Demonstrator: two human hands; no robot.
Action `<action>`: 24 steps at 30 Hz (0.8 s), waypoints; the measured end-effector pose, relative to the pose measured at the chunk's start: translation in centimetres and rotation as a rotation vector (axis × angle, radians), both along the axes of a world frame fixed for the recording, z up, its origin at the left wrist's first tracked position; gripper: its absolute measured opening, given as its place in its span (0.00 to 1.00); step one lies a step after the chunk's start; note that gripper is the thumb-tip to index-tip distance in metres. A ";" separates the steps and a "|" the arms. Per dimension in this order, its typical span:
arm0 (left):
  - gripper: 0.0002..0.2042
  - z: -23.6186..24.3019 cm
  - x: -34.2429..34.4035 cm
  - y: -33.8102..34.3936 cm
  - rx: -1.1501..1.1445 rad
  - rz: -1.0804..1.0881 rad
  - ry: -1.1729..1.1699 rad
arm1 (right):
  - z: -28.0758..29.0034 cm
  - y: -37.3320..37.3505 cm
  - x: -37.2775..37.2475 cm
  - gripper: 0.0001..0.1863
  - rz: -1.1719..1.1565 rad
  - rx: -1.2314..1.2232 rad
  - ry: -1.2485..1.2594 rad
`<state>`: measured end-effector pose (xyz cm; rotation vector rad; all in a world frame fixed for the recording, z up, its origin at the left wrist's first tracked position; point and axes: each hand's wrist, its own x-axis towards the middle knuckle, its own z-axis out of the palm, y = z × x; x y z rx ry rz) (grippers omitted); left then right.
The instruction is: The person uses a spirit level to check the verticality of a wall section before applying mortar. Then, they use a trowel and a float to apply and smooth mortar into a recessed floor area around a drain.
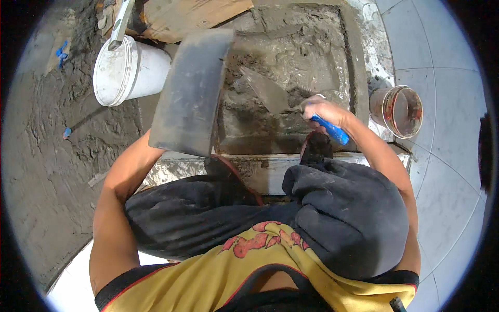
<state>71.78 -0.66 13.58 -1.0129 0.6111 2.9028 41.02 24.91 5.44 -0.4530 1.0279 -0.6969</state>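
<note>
My left hand (155,149) holds up a dark grey rectangular tile (192,91), tilted, at its lower left edge. The tile hides most of that hand's fingers. My right hand (325,111) is closed round the blue handle (332,131) of a pointed trowel. The trowel blade (265,91) lies low over the wet mortar (312,57) in a shallow rectangular recess, with grey mortar smeared on its metal. Part of the mortar bed is out of sight behind the tile.
Left of the tile, a white bucket (148,67) lies tilted, with a pale long-handled tool (120,23) at its rim. A smaller mortar-stained bucket (382,106) stands at right on pale floor tiles (447,151). Cardboard (192,15) lies at the back; grey mortar (47,171) covers the left.
</note>
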 end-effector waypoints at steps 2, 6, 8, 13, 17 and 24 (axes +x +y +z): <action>0.16 -0.3 -0.2 -0.4 -0.011 0.058 -0.011 | 2.7 0.3 -0.1 0.09 -0.041 0.072 0.342; 0.16 -1.8 -2.5 0.8 0.122 0.123 -0.007 | 3.7 -1.7 2.1 0.16 -0.211 -0.546 0.908; 0.16 -1.6 -3.3 1.9 0.267 0.146 0.036 | 3.5 -4.2 5.1 0.19 -0.171 -0.524 0.959; 0.15 -1.4 -3.8 2.2 0.621 0.103 0.314 | 0.1 -2.4 8.0 0.20 -0.171 -0.583 1.078; 0.14 -1.7 -0.8 0.2 -0.086 0.126 -0.034 | 0.7 3.2 6.2 0.22 0.037 -0.469 1.111; 0.23 -2.7 0.7 0.2 0.098 -0.051 -0.019 | 3.7 2.2 6.5 0.21 0.217 -0.617 1.080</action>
